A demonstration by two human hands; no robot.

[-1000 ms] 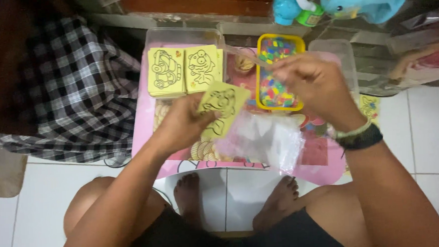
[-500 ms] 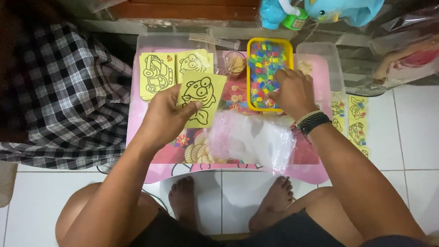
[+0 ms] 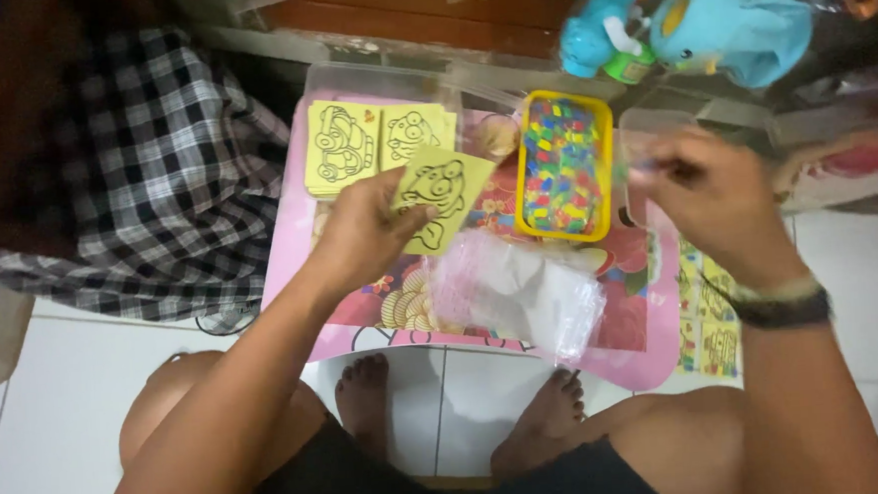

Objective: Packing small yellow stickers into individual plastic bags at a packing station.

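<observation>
Pink table [image 3: 604, 344]: low, small, its near edge curved above the person's bare feet; white tiled floor open at 6 and 7 o'clock. A checked cloth [image 3: 146, 192] crowds the table's 9 o'clock side; blue plush toys [image 3: 718, 22] sit beyond the 12 o'clock edge. Bare table surface is scarce; the only free strip runs along the near rim.

Yellow tray [image 3: 565, 165]: rectangular, filled with small multicoloured pieces, at the table's 1 o'clock. Two yellow picture cards [image 3: 374, 145] lie flat side by side at 11 o'clock. A clear plastic bag [image 3: 522, 293] lies crumpled at centre, toward 6 o'clock.

Yellow card [image 3: 441, 192]: line drawing of a cartoon animal, tilted, pinched at its 8 o'clock corner by the left hand [image 3: 363, 231], thumb on top, fingers beneath.

Right hand [image 3: 717, 197]: raised at 3 o'clock of the tray, fingertips pinched together on something small and blurred; what it is cannot be told. A dark wristband sits on that wrist.

Change from half a second before: the right hand has left the tray and lifted off to its right; the left hand keeps hold of the card.
</observation>
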